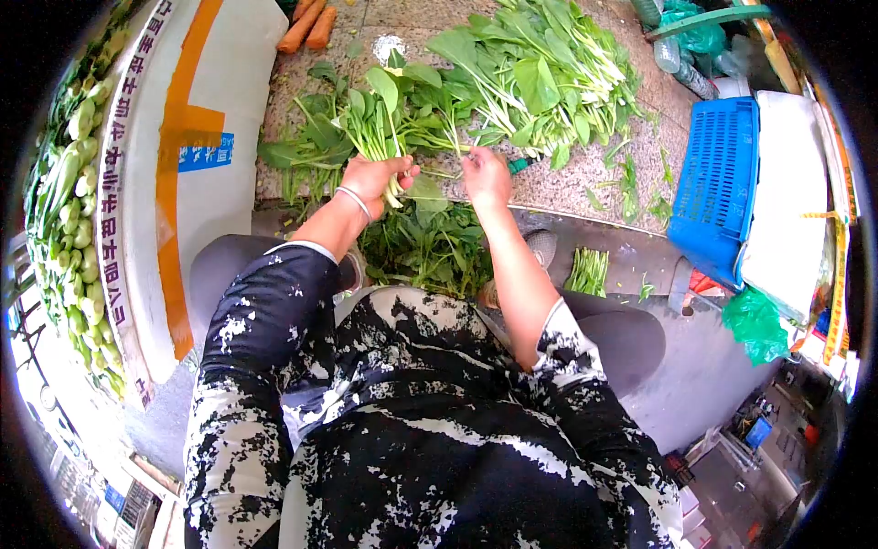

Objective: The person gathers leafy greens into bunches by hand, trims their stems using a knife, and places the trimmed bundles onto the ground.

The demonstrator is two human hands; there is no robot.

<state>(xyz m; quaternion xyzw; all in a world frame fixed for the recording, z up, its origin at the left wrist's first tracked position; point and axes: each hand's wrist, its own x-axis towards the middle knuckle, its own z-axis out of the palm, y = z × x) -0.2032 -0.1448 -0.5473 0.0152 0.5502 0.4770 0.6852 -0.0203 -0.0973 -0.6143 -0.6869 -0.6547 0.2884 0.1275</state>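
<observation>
My left hand is wrapped round the stems of a small bunch of leafy greens, leaves pointing away from me. A bracelet circles that wrist. To its right, my right hand pinches the lower end of a single leafy green stalk. A large pile of leafy greens lies on the speckled stone surface beyond my right hand. Looser leaves spread out left of the bunch. Below my hands, between my legs, sits a heap of darker leaves.
Carrots lie at the far left. A white foam box stands on the left, with more greens beyond it. On the right are a blue plastic basket and a green bag. A stalk bundle rests near my right knee.
</observation>
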